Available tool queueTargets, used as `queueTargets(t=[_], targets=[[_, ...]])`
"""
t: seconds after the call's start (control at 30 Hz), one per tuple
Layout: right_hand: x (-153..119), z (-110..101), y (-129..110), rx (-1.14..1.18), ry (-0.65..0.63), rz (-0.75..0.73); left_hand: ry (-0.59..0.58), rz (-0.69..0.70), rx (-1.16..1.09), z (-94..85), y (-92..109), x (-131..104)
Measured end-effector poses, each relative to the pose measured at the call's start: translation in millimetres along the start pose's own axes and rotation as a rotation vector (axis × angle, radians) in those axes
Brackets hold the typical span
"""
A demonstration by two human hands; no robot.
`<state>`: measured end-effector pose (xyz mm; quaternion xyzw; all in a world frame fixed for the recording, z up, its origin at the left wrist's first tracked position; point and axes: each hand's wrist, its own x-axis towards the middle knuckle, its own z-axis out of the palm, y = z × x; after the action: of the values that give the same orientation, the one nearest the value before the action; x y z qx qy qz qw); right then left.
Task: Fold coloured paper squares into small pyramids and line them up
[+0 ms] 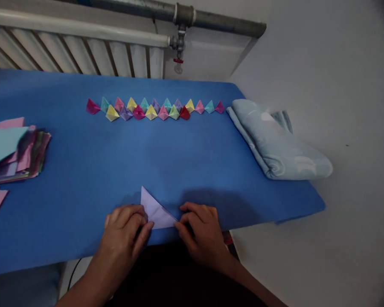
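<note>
A lavender paper (156,212), folded into a triangle, lies near the front edge of the blue table with one point facing away from me. My left hand (124,230) has its thumb and fingers closed on the paper's left corner. At the opposite corner, my right hand (201,232) pinches the tip between thumb and forefinger. Both hands rest low over the table's edge.
Two rows of small colourful folded paper pieces (151,112) stand toward the back of the blue table (185,157). Stacked coloured paper (6,147) lies at the left, a folded light-blue cloth (275,143) at the right. Behind are a radiator (73,36) and pipe.
</note>
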<state>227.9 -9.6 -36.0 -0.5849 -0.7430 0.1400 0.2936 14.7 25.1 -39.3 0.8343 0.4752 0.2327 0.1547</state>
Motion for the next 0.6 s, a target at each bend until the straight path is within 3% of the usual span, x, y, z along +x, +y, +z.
queueTargets(t=[0.6], targets=[[0.1,1.4,-7.3,-0.006,0.072,0.071,0.067,-0.048,0.067,7.0,3.8,-4.3]])
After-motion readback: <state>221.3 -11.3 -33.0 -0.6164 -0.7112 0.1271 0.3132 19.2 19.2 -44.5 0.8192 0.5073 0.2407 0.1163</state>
